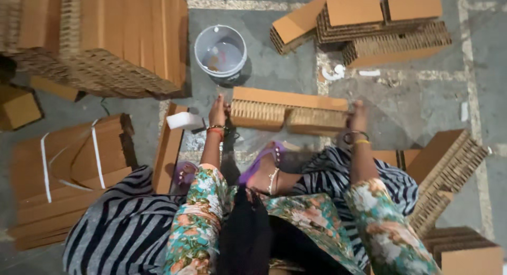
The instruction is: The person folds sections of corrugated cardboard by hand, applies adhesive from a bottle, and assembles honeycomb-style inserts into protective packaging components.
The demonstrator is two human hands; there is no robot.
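A bound cardboard stack (63,174) is seen well left of the left hand (217,112), and a white block (185,120) lies just beside it. The left end of a honeycomb board (288,112) is gripped by that hand; a bucket (221,50) stands beyond it. The board's right end is clasped by the right hand (359,116), with more boards (369,27) beyond.

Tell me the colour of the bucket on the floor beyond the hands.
White bucket, seen best in the head view.
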